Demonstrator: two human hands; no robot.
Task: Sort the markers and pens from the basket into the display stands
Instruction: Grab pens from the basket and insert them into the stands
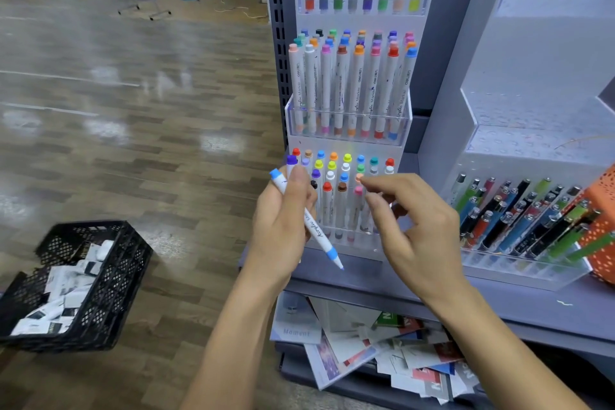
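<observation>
Wood-pattern floor beside a grey metal shelf [366,280], where a clear acrylic tiered display stand [407,125] holds rows of markers.
The left hand [283,220] grips a white blue-capped acrylic marker [324,241] slanting tip-down, with a purple-capped marker [292,160] upright behind its fingers. The right hand [419,233], fingers loosely curled, has its forefinger tip at a peach-capped marker [359,177] in the lowest tier; whether it grips is unclear. A black plastic lattice basket [113,293] sits on the floor, well left.
</observation>
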